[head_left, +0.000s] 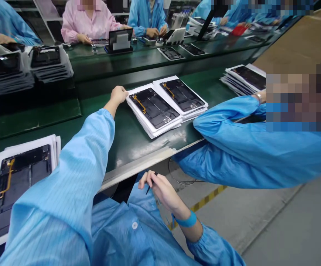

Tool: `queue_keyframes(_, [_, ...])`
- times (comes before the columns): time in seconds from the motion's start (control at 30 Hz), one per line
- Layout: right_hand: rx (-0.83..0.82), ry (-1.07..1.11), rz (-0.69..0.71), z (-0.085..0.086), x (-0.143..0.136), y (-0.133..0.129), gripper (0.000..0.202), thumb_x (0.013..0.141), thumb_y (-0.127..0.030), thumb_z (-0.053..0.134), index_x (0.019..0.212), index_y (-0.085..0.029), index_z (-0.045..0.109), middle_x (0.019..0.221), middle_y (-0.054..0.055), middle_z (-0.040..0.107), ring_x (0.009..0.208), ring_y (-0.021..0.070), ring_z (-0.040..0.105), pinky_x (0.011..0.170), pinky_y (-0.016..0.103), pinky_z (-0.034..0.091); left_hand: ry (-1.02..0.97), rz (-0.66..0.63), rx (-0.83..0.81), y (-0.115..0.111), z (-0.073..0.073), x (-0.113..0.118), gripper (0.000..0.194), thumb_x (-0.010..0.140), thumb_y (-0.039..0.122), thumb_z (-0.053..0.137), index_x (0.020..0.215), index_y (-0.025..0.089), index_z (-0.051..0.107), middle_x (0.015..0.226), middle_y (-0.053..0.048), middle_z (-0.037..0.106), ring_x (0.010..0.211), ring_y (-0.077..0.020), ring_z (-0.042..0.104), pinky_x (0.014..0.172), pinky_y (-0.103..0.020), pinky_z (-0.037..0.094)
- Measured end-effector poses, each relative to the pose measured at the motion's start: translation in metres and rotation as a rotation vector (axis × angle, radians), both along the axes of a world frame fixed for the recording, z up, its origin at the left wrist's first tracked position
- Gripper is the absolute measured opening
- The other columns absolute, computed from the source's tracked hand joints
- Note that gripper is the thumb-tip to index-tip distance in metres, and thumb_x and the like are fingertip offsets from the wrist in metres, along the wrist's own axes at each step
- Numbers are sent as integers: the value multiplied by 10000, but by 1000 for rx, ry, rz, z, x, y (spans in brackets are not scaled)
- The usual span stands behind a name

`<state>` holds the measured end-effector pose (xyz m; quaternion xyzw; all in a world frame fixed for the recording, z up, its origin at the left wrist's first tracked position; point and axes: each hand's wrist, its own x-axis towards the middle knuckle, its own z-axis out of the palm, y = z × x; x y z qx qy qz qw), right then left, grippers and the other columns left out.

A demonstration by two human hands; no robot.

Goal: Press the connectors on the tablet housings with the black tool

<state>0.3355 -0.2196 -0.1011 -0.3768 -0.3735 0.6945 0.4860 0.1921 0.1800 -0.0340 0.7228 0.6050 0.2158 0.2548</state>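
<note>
My left hand (118, 95) reaches out across the green bench. Its thumb and fingers are closed on the far left corner of a stack of white sheets (140, 119). A black tablet housing (155, 108) with an orange flex cable lies on top of that stack. Close against it on the right is a second stack, topped by a similar tablet housing (181, 94). My right hand (161, 188), with a blue band at the wrist, is held above my lap in front of the bench edge. Its curled fingers hold a thin black pointed tool (148, 190), mostly hidden by them.
Another tablet housing (21, 188) rests on white sheets at near left. A co-worker's blue sleeve (232, 111) leans on the bench at right, beside another stack (245, 78). Across the green bench (127, 147), several people sit behind a raised shelf (99, 64) bearing housings and stands.
</note>
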Motion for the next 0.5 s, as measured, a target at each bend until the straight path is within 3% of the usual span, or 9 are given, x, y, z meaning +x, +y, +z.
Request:
queue_keyframes(0.07, [15,-1,1,1,-1,8,614,1020,-786,691,727,-264,556,812,53,713,837,247,677,906,403,538,86,3,132,-3,2,0,224,1113,245,661,1277,182,800,1426,-170,756,1496,-384,619,1328,-587,427])
queue_keyframes(0.17, [36,-18,-12,2,-1,21,609,1017,-783,702,720,-267,570,808,56,727,882,268,699,956,426,537,137,-55,269,-9,6,3,299,1073,175,585,1239,185,834,1458,-200,760,1615,-443,499,1402,-622,252])
queue_keyframes(0.27, [53,-42,-54,3,6,33,603,1008,-786,717,719,-273,584,824,64,757,926,287,717,994,448,540,133,-81,295,-11,8,0,303,1057,186,593,1244,168,830,1433,-202,772,1552,-441,563,1369,-601,332])
queue_keyframes(0.37, [74,-55,-153,1,24,45,599,976,-785,767,714,-276,592,826,52,756,932,283,721,997,448,554,88,-59,251,-14,2,-15,283,1042,167,583,1208,129,809,1323,-180,795,1408,-381,674,1296,-499,459])
queue_keyframes(0.5, [79,-56,-333,-5,54,63,595,901,-747,882,704,-269,587,805,14,728,870,226,709,923,380,581,-14,-26,139,-22,-13,-42,188,1045,158,574,1108,143,750,1017,-103,790,1035,-251,791,1066,-365,619])
